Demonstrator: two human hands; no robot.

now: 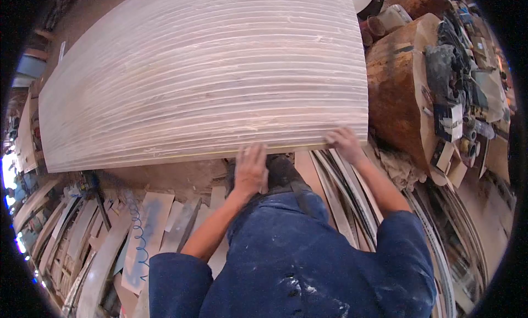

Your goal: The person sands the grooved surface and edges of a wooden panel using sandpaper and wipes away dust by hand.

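Note:
A wide, pale panel (pixel 209 81) with many parallel ridges lies across the upper part of the view. At its near edge is my left hand (pixel 251 169), somewhat blurred, with fingers apart and their tips by the edge. My right hand (pixel 344 144) is near the panel's right front corner, its fingertips over the ridged surface and blurred by motion. Neither hand shows anything held in it.
Wooden boards and strips (pixel 93 263) lean and lie at the lower left, with a coiled blue hose (pixel 138 230) among them. Long curved strips (pixel 352 202) run at the right. A large brown wood block (pixel 393 87) stands beside the panel, near cluttered items (pixel 448 120).

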